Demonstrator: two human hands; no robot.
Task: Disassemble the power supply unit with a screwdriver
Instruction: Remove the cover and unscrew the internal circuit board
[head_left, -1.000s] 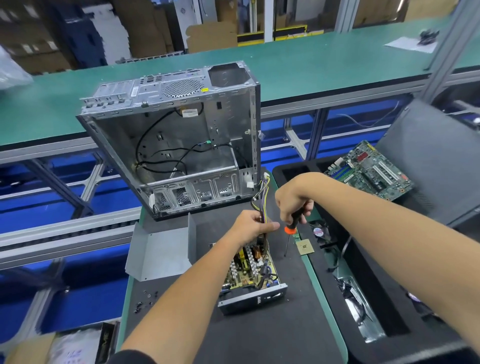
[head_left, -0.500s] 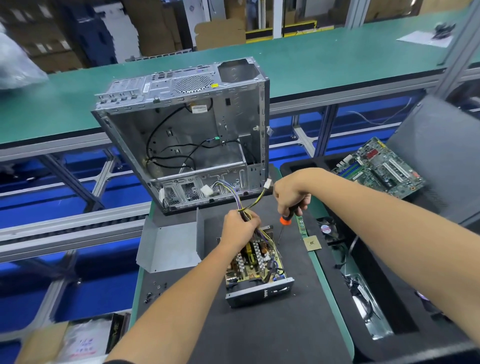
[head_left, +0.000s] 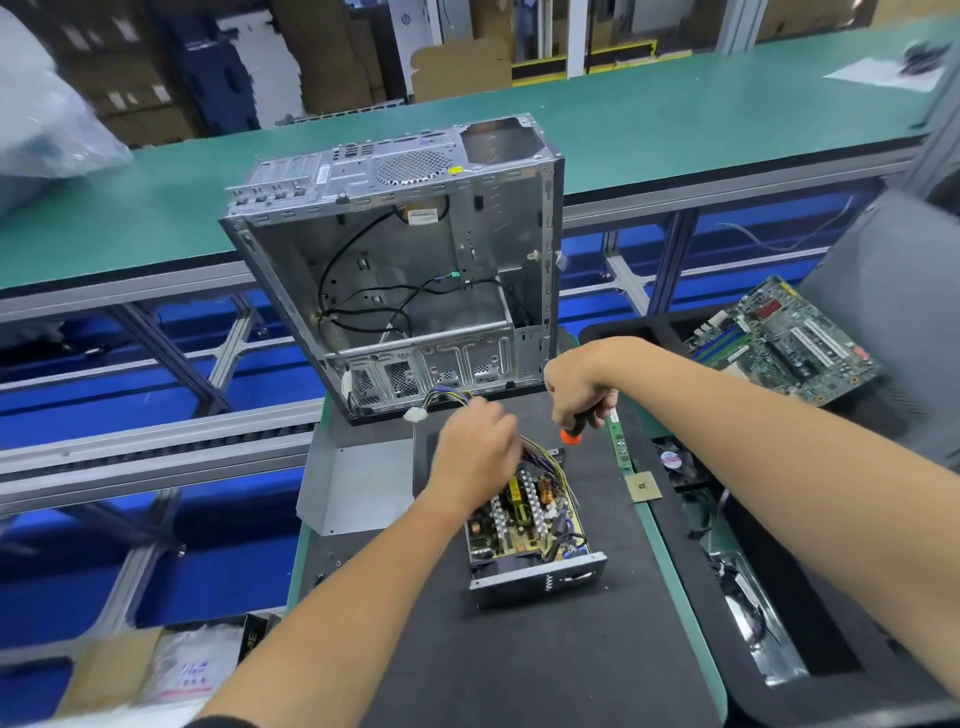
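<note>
We have the power supply (head_left: 532, 525) lying open near the middle of the black mat (head_left: 519, 665). Our left hand (head_left: 475, 449) curls its fingers round the wire bundle (head_left: 540, 452) and should lift it clear of the board. Beyond it, our right hand (head_left: 579, 387) grips the screwdriver (head_left: 571, 431), tip down but hidden; best keep it upright.

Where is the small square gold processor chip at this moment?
In the head view, the small square gold processor chip lies at the right edge of the black work mat, right of the opened power supply unit and just below the green memory stick.
</note>
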